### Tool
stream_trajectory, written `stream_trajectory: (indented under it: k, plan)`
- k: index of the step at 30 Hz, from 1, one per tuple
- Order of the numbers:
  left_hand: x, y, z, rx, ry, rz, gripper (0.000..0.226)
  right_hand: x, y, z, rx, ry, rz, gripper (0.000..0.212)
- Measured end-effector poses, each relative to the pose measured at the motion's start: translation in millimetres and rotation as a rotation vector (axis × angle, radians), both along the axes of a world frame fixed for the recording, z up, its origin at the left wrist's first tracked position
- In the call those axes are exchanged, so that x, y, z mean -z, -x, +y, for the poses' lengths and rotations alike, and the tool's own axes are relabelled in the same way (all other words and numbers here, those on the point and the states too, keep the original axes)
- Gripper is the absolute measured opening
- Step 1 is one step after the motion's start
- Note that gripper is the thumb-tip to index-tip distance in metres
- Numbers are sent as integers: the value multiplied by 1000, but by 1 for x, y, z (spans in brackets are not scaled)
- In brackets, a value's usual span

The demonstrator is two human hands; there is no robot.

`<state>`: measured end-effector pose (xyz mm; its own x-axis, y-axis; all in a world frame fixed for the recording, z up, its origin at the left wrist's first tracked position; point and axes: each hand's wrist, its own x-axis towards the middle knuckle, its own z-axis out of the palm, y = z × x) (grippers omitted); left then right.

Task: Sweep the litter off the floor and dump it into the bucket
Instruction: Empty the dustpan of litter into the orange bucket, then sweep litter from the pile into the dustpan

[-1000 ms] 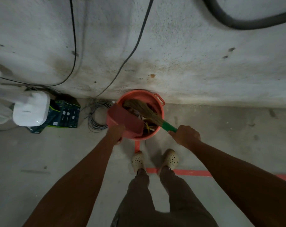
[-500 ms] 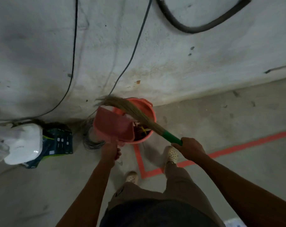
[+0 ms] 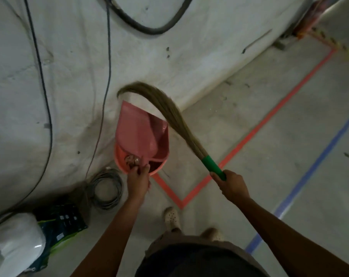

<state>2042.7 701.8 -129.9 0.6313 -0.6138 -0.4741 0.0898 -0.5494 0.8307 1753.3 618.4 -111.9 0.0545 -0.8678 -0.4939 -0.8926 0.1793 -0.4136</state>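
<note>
Bucket (image 3: 119, 156), orange, sat on the floor (image 3: 249, 196) at the foot of the white wall (image 3: 69, 76), at the corner of an orange tape line (image 3: 249, 136). It was mostly hidden: the pink dustpan (image 3: 137, 128) was held right over it, with only the near and left rim showing. Some litter (image 3: 132, 159) was visible inside the bucket, just past the fingertips, too blurred to identify. The dustpan's inside faced the camera, mouth pointing away toward the wall.

Left hand (image 3: 138, 181): clenched round the dustpan's handle at the bucket's near rim, fingers curled, handle mostly covered by the hand.

Right hand (image 3: 232, 184): closed fist on the green grip (image 3: 212, 165) of the broom (image 3: 169, 110). The broom was off the floor. Its bristles ran up and left from the grip, crossed the dustpan's right edge, and the tip curled over in front of the wall beyond the dustpan's mouth. Whether the bristles touched the dustpan: couldn't tell.

Around:
- A coil of grey cable (image 3: 107, 189) lay on the floor just left of the left hand.
- A dark box (image 3: 61, 220) and a white object (image 3: 13, 242) sat further left.
- Thin cables (image 3: 43, 86) and a black hose (image 3: 149, 31) ran along the wall.
- A blue tape line (image 3: 309, 172) lay to the right, well apart from the bucket.
- The person's pale shoes (image 3: 171, 216) stood near the tape corner.
</note>
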Motion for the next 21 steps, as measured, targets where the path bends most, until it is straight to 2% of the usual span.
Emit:
stream_trajectory:
  k: [4, 10, 21]
  plan:
    - [-24, 42, -21, 119, 54, 4, 28, -10, 33, 21, 145, 50, -43, 53]
    - [-46, 139, -34, 320, 109, 7, 24, -36, 119, 59, 406, 120, -112, 51]
    - [-95, 408, 6, 661, 182, 26, 24, -70, 355, 198, 910, 205, -262, 45]
